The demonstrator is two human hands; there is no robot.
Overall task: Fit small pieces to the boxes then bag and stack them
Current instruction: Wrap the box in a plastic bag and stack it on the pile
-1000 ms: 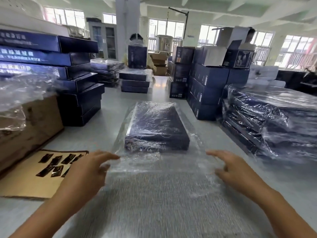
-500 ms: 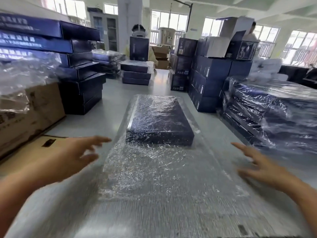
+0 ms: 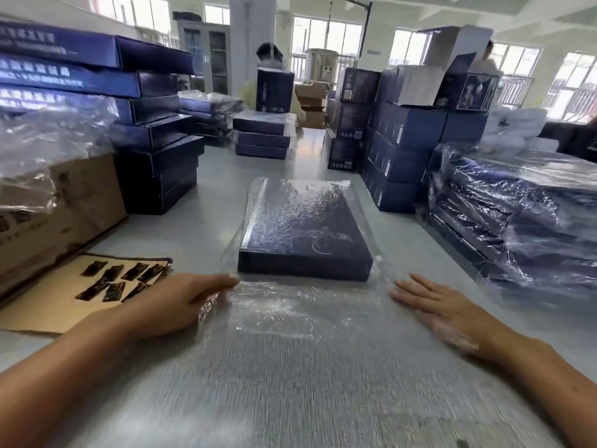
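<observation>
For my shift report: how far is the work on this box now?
Done: the dark blue flat box lies inside the clear plastic bag. In hand: the left hand and right hand rest on its loose end. Remaining: closing and stacking it with the bagged boxes.

The box [image 3: 303, 227] lies in the plastic bag [image 3: 303, 305] at the centre of the frame on the table [image 3: 206, 195], with the left hand [image 3: 174, 305] and right hand [image 3: 436, 305] resting at either side of the bag's near end, just below the box. At lower left, small pieces [image 3: 119, 279] lie on a cardboard sheet [image 3: 48, 305], with a carton [image 3: 64, 205] above it and a stack of boxes [image 3: 97, 76] at upper left. At the right edge sits a pile of bagged boxes [image 3: 517, 221], and more stacked boxes [image 3: 403, 140] stand to its upper left.
</observation>
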